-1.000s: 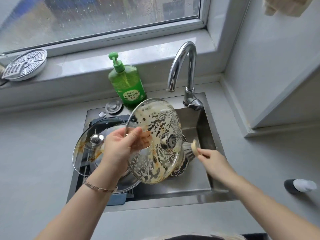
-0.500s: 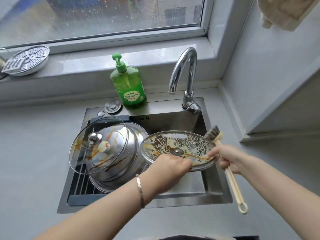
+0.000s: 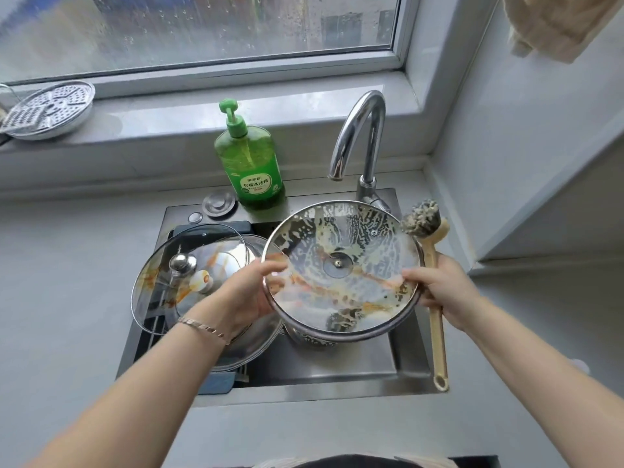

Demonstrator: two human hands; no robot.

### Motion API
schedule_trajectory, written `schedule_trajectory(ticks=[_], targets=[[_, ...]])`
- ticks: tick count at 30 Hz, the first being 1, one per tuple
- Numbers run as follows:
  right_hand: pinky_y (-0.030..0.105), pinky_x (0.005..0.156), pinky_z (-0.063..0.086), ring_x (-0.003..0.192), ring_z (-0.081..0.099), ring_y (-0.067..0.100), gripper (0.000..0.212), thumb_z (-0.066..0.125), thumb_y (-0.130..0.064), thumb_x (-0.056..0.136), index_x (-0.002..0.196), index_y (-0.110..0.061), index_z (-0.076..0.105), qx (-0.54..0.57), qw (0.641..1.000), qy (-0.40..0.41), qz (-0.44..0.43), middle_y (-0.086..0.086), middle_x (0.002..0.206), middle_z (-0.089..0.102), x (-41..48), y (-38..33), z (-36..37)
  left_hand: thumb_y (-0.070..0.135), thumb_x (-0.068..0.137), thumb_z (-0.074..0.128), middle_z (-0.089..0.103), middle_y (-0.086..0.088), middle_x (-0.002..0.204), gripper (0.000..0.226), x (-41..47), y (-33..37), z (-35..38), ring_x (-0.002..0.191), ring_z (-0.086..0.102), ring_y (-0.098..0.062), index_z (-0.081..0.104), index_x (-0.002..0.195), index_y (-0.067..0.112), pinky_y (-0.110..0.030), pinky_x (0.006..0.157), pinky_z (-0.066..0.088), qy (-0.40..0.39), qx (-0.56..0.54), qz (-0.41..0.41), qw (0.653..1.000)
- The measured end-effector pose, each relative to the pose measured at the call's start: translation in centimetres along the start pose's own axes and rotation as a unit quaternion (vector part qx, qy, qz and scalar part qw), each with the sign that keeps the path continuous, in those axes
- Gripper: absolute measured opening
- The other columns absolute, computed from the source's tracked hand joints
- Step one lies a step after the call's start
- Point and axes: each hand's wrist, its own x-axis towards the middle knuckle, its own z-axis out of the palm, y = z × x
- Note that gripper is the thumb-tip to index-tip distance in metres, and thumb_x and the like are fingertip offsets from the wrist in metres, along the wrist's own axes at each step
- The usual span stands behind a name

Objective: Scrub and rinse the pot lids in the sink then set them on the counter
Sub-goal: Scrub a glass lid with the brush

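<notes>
The big metal sink [image 3: 304,390] is holding a dirty glass lid [image 3: 158,298] on its left side. A soapy lid [image 3: 358,238] is being held almost flat over the right side of the sink. The left hand [image 3: 243,295] is curling its fingers round the soapy lid's left edge. The right hand [image 3: 442,288] is squeezing the brush [image 3: 435,325] by its handle, and its thumb is pressing on the soapy lid's right edge.

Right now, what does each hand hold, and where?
Left hand grips the soapy lid by its left rim; right hand grips the brush mid-handle, fingertips touching the lid's right rim.
</notes>
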Motion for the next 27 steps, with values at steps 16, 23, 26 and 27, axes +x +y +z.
schedule_trajectory(ticks=[16, 23, 26, 27], targets=[[0.022, 0.078, 0.044, 0.085, 0.053, 0.016, 0.043, 0.045, -0.014, 0.096, 0.136, -0.028, 0.044, -0.454, 0.868, -0.072, -0.189, 0.002, 0.095, 0.055, -2.3, 1.2, 3.8, -0.016, 0.086, 0.042, 0.070, -0.018, 0.106, 0.072, -2.0, -3.7, 1.7, 0.067, 0.071, -0.031, 0.031, 0.128, 0.041, -0.040, 0.051, 0.058, -0.085, 0.051, 0.113, 0.989], [0.021, 0.057, 0.037, 0.057, 0.045, 0.007, 0.033, 0.048, -0.023, 0.095, 0.125, -0.033, 0.057, -0.451, 0.878, 0.028, -0.160, 0.002, 0.104, 0.070, -1.2, 1.1, 2.1, -0.020, 0.086, 0.035, 0.068, -0.022, 0.104, 0.078, -2.9, -3.9, 2.0, 0.072, 0.071, -0.032, 0.035, 0.114, 0.052, -0.029, 0.046, 0.053, -0.066, 0.047, 0.147, 0.986], [0.013, 0.053, 0.038, 0.050, 0.048, 0.002, 0.033, 0.052, -0.018, 0.093, 0.122, -0.031, 0.059, -0.397, 0.894, -0.076, -0.193, -0.005, 0.099, 0.071, -3.3, 2.1, 3.8, -0.022, 0.075, 0.045, 0.065, -0.019, 0.112, 0.077, -2.7, -3.7, 2.5, 0.081, 0.068, -0.033, 0.041, 0.114, 0.044, -0.027, 0.048, 0.053, -0.061, 0.022, 0.155, 0.986], [0.011, 0.054, 0.040, 0.053, 0.053, 0.000, 0.033, 0.053, -0.017, 0.092, 0.121, -0.032, 0.060, -0.385, 0.895, -0.102, -0.202, -0.008, 0.097, 0.071, -4.1, 2.3, 4.2, -0.019, 0.069, 0.048, 0.065, -0.017, 0.114, 0.076, -2.7, -3.7, 2.5, 0.082, 0.069, -0.032, 0.043, 0.112, 0.044, -0.028, 0.048, 0.054, -0.060, 0.008, 0.153, 0.986]])
